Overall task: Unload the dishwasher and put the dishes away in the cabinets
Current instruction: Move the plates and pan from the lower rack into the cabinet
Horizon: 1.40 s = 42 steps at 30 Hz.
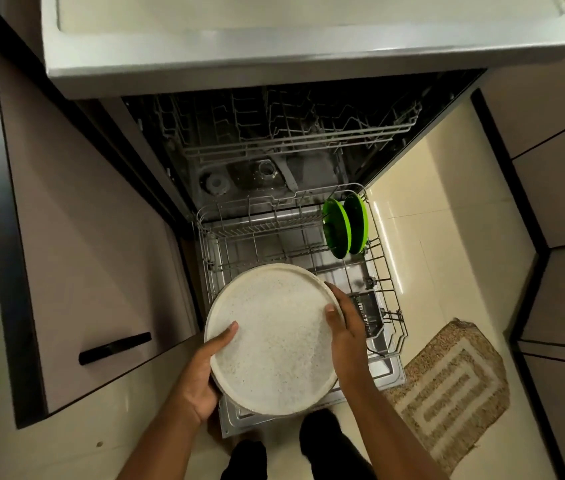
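Observation:
A large round speckled cream plate (274, 341) is held flat above the pulled-out lower rack (388, 271) of the open dishwasher. My left hand (205, 372) grips its near-left rim, thumb lying on the top face. My right hand (345, 327) grips the right rim, thumb over the edge. Two green plates (345, 225) stand upright on edge at the rack's far right. The upper rack (288, 133) sits pushed in and looks to hold nothing.
The dishwasher door (388, 370) lies open flat beneath the rack. A brown cabinet door with a black handle (114, 348) stands open to the left. A countertop (274, 50) overhangs above. A woven mat (454, 386) lies on the tiled floor at right.

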Tool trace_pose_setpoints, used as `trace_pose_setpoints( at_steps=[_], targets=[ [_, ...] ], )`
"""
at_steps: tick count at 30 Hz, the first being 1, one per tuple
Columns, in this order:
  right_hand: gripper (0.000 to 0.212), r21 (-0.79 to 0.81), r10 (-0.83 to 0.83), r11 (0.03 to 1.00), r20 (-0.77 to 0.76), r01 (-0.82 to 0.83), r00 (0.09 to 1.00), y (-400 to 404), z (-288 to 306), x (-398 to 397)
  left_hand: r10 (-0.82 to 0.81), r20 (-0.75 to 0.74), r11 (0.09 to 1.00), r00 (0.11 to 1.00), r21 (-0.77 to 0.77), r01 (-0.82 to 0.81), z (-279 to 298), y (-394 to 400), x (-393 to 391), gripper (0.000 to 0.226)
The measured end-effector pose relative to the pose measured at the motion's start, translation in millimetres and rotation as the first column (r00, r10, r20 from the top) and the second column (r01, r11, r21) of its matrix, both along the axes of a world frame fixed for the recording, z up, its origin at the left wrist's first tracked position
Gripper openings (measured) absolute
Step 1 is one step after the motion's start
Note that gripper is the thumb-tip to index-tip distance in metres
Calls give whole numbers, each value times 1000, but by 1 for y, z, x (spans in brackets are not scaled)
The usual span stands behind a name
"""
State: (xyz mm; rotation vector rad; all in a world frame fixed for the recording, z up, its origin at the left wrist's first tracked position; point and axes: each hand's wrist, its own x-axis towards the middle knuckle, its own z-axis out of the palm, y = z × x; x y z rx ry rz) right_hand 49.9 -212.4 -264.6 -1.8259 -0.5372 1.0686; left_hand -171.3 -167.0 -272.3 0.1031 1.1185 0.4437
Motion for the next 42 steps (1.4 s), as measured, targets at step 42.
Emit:
trace_pose_setpoints(
  at_steps=[42],
  targets=[
    [51, -518, 587, 799, 566, -305, 579, 196, -116, 204, 343, -150, 934, 927, -48, -354, -78, 51, 117, 41]
  ],
)
